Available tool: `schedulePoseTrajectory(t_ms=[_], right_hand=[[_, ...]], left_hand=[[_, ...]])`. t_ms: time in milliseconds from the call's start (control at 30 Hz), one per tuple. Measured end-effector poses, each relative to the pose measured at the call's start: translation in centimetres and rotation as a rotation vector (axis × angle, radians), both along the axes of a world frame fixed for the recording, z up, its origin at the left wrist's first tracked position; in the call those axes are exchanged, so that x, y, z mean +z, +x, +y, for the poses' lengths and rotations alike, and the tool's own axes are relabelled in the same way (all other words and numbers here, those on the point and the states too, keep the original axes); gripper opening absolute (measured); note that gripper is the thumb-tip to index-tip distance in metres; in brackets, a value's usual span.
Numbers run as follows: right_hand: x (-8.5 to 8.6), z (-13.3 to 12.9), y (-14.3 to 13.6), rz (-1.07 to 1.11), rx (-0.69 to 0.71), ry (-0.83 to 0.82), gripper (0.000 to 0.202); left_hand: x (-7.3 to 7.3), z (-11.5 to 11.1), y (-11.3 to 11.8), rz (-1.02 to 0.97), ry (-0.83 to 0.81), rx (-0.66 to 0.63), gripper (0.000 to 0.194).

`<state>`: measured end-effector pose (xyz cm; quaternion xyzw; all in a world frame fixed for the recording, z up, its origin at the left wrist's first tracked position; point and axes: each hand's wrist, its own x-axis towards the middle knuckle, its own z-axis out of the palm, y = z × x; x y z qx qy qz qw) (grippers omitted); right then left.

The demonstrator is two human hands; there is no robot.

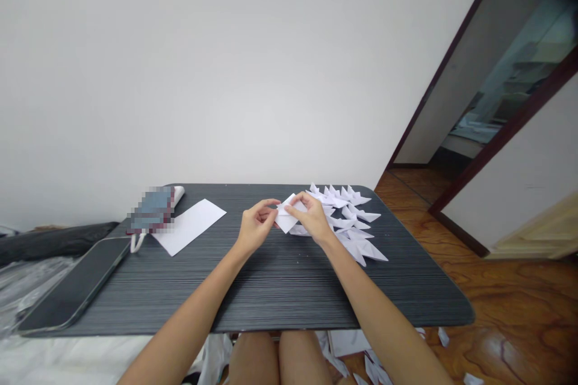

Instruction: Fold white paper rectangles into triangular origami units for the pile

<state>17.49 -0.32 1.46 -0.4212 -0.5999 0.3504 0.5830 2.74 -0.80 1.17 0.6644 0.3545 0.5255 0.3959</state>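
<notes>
Our left hand [259, 224] and right hand [311, 216] reached forward, angled inward, each grip nearly closed, fingertips pinching the folded white paper [286, 224] between them, above the dark tabletop [280, 289], just beside folded paper shapes [359, 240].

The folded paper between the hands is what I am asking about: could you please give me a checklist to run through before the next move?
1. Right hand holds the folded paper: ok, thumb on its face.
2. Left hand grips it firmly: cannot tell; its fingers are at the left edge.
3. Creases are sharp and even: cannot tell, too small to judge.
4. Blank sheet is away from both hands: ok, it lies to their left.
5. Phone is away from both hands: ok.
6. Floor is free of paper scraps: not ok, several lie there.
</notes>
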Motion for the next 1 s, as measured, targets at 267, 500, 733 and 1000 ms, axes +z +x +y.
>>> schedulePoseTrajectory(t_ms=[267,500,733,1000], right_hand=[[0.8,-0.5,0.0,-0.021,0.130,0.006,0.037],[0.4,0.2,1.0,0.020,0.208,-0.048,0.013],[0.3,0.2,1.3,0.236,0.358,-0.368,0.018],[1.6,-0.7,1.4,-0.257,0.198,-0.086,0.027]], left_hand=[[0.7,0.1,-0.3,-0.053,-0.086,-0.111,0.029],[0.8,0.4,-0.8,0.040,-0.082,-0.124,0.023],[1.5,0.2,-2.5,0.534,0.457,-0.121,0.027],[0.8,0.5,-2.4,0.630,0.406,0.016,0.028]])
